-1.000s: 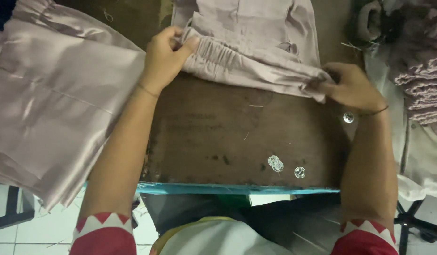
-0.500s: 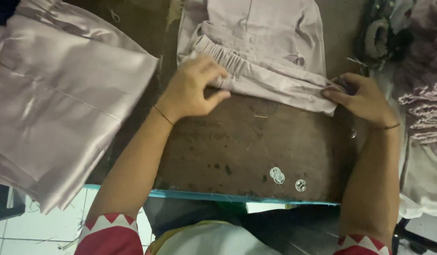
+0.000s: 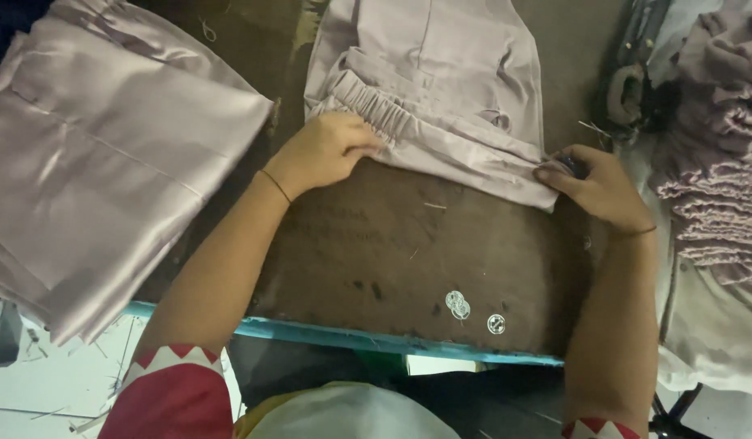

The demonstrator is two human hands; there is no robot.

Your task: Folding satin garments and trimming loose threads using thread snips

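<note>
Head view: a pale mauve garment (image 3: 441,89) is laid flat on a dark brown worktop (image 3: 408,244), its gathered elastic waistband (image 3: 384,118) turned toward the person. The left hand (image 3: 327,150) is pressed down on the waistband near its left end — fingers curled over the gathers, thumb side toward the bare board — so the cloth is held under the hand rather than lifted. The right hand (image 3: 599,183) is closed on the garment's right corner, where the folded hem is pinched between thumb and fingertips; a small dark object is seen at those fingertips, though what it is cannot be told. A thin band is worn on each wrist.

To the left, a stack of shiny folded fabric (image 3: 99,162) in the same colour is spread over the worktop's edge and hangs past it (well apart from both hands). To the right, a pile of ruffled pieces (image 3: 717,162) is heaped beside the right forearm, with a dark roll of tape (image 3: 628,93) lying just beyond the right hand.

Near the front edge of the worktop — trimmed in bright blue — three small round white stickers (image 3: 469,309) are stuck to the board, between the two forearms. Loose thread ends are scattered over the brown surface. Red sleeves with a white zigzag edge are seen at the bottom of the frame.
</note>
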